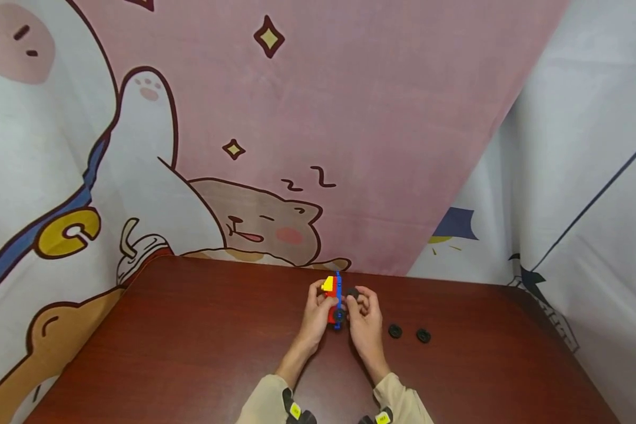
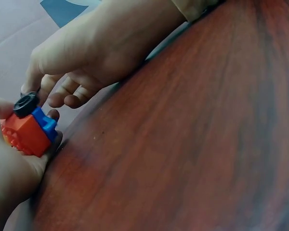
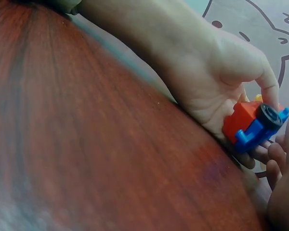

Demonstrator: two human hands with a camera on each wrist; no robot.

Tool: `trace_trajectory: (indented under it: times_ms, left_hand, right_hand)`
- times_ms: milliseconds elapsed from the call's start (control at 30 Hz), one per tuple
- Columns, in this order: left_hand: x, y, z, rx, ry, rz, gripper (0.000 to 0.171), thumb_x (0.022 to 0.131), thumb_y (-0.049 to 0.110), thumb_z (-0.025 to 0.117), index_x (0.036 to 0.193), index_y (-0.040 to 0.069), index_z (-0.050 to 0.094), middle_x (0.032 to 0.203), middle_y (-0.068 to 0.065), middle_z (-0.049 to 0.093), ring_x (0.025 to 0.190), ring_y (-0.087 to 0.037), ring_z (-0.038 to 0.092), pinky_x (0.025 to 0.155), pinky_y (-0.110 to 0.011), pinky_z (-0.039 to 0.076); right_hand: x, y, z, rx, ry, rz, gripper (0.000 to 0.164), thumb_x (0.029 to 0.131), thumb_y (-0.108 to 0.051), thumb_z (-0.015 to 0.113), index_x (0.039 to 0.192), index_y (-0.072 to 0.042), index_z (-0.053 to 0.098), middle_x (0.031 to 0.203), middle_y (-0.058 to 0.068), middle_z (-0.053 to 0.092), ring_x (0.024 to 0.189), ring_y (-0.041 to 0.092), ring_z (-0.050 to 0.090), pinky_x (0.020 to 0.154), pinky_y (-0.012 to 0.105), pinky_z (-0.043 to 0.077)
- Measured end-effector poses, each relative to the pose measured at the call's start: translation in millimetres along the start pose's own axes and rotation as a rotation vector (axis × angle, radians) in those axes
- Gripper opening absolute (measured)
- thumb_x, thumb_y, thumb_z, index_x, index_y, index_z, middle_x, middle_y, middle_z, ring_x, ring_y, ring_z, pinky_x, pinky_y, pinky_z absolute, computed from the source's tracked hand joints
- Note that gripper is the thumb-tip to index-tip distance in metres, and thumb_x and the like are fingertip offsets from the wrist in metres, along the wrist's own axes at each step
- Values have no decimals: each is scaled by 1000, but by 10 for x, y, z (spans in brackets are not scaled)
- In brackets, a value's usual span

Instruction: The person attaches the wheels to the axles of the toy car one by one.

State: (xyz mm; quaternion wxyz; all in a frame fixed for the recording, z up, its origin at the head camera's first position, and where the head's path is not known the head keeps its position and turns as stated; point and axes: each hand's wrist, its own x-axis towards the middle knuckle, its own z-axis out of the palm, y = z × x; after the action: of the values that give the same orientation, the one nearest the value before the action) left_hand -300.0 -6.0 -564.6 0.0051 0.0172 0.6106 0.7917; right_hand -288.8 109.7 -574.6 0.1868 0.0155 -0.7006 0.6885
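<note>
Left hand [image 1: 315, 321] is closed around the toy vehicle [image 1: 339, 297], thumb across its side, fingers curled behind. Right hand [image 1: 367, 327] is nearly closed, thumb and fingers pinching a black wheel [image 1: 353, 292] just beside the vehicle; head view shows a narrow gap between them.

Vehicle sits between the hands, toward the far edge of the surface [image 1: 217, 330], turned on its side: blue chassis toward the right hand, red body and yellow block [image 1: 328, 284] toward the left. One fitted wheel [image 1: 338, 315] shows at the end nearer the person; none visible at the far end on that side. Two loose wheels, one nearer [image 1: 395, 331] and one farther out [image 1: 423, 335], lie on the surface to the right of the right hand.

Step in hand looks like wheel fitting, probably partway through. Next move likely calls for lining up the pinched wheel with the bare far end and pressing it on while the left hand braces the body. Undersides not fully seen, so total wheel count unclear.

Pose: both forearms reach forward from the bottom of the head view and angle inward, palms roughly facing each other. Can't tell if either hand rests on the surface. Right fingertips partly cut off in the right wrist view.
</note>
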Motion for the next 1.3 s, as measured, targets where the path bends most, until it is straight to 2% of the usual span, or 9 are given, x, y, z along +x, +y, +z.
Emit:
trace_trajectory:
  times_ms: [167, 433, 500, 600, 767, 900, 1000, 1167, 1300]
  left_hand:
    - [-5, -7, 1, 54, -13, -7, 50, 88, 5, 54, 134, 7, 35, 114, -20, 65, 83, -13, 62, 74, -23, 50]
    - [-7, -14, 4, 114, -46, 35, 61, 88, 5, 51, 147, 10, 35, 108, -20, 60, 81, -15, 56, 70, -25, 47]
    - [-5, -11, 1, 125, -54, 46, 60, 89, 5, 51, 147, 14, 38, 108, -19, 60, 82, -15, 55, 69, -26, 47]
    - [-4, -6, -3, 148, -65, 53, 58, 90, 6, 51, 146, 19, 43, 107, -16, 58, 83, -15, 53, 69, -26, 45]
    - [-16, -13, -14, 184, -79, 72, 50, 91, 8, 51, 140, 19, 48, 117, -13, 59, 90, -17, 54, 78, -28, 45]
    - [-29, -4, -14, 213, -100, 85, 39, 98, 18, 50, 138, 21, 50, 127, -10, 61, 101, -17, 58, 91, -30, 45]
    - [-35, 3, -10, 229, -104, 93, 35, 101, 25, 51, 136, 22, 52, 128, -9, 61, 106, -17, 59, 96, -32, 44]
    - [-47, 1, -12, 247, -114, 104, 32, 102, 26, 50, 134, 20, 53, 126, -9, 62, 104, -16, 58, 94, -32, 44]
    - [-55, -9, -18, 245, -124, 102, 33, 102, 24, 47, 134, 18, 52, 125, -11, 61, 101, -16, 57, 92, -31, 43]
  right_hand:
    - [-7, -20, 2, 13, -5, 12, 34, 99, -10, 61, 129, 2, 52, 97, 21, 64, 74, 7, 60, 66, 16, 52]
    - [-25, -32, 0, 93, 8, -51, 33, 96, -2, 62, 125, 8, 49, 98, 31, 67, 75, 19, 67, 67, 26, 59]
    - [-31, -35, -4, 110, 14, -58, 32, 95, -4, 64, 123, 6, 51, 99, 30, 68, 77, 15, 67, 68, 23, 58]
    - [-34, -38, -2, 74, 16, -72, 31, 95, -9, 66, 122, 1, 56, 97, 22, 69, 74, 8, 63, 64, 17, 53]
    - [-48, -56, 8, 3, 35, -87, 29, 93, -10, 69, 120, -4, 64, 95, 11, 67, 70, 5, 56, 57, 15, 44]
    - [-71, -147, 19, -22, 26, -147, 25, 92, -1, 68, 116, 4, 67, 92, 17, 63, 74, 7, 55, 59, 14, 43]
    - [-97, -266, 27, -24, -4, -174, 22, 92, 3, 65, 113, 9, 66, 92, 21, 60, 76, 10, 56, 62, 14, 44]
    - [-131, -374, 25, -11, -18, -139, 20, 92, 3, 65, 110, 10, 64, 89, 17, 60, 73, 9, 56, 59, 14, 44]
    - [-140, -365, 20, -3, -6, -163, 17, 90, 5, 66, 107, 10, 63, 89, 18, 59, 73, 9, 56, 58, 15, 44]
